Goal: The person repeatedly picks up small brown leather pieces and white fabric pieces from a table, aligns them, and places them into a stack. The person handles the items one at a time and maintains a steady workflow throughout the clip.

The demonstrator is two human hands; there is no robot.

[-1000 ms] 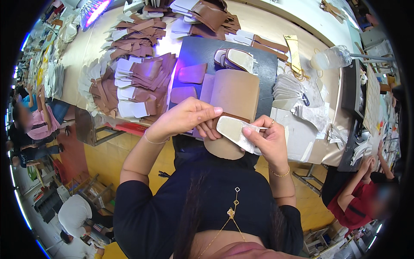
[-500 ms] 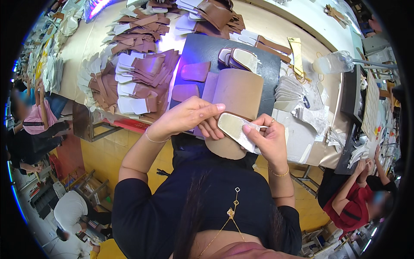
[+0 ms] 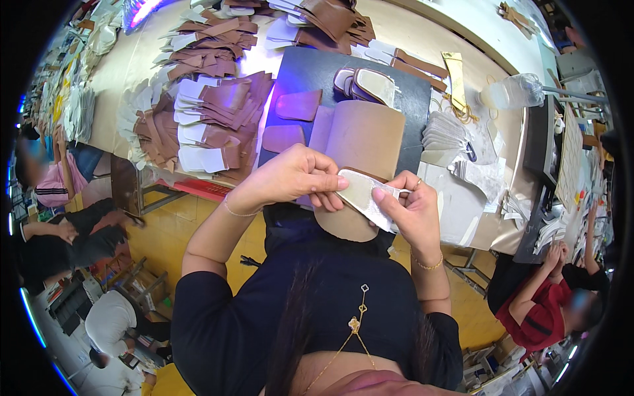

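Over a tan curved pad, both hands hold a small pale piece with a rounded end and a brown edge. Its whitish, textured side faces up. My left hand is closed, thumb and fingers pinching the rounded end. My right hand is closed on the other end, its thumb pressed flat on the pale surface. The fingers under the piece are partly hidden. Just beyond the pad, a few similar pale pieces with dark rims lie on a black board.
Two brown leather pieces lie on the board's left. Further left are stacks of brown-and-white strips. Fanned pale pieces and a clear plastic bottle stand to the right. Other people sit or bend at both sides.
My left thumb has come down onto the rounded end of the pale piece, where it was raised before. The piece has shifted slightly; my right hand has barely moved.
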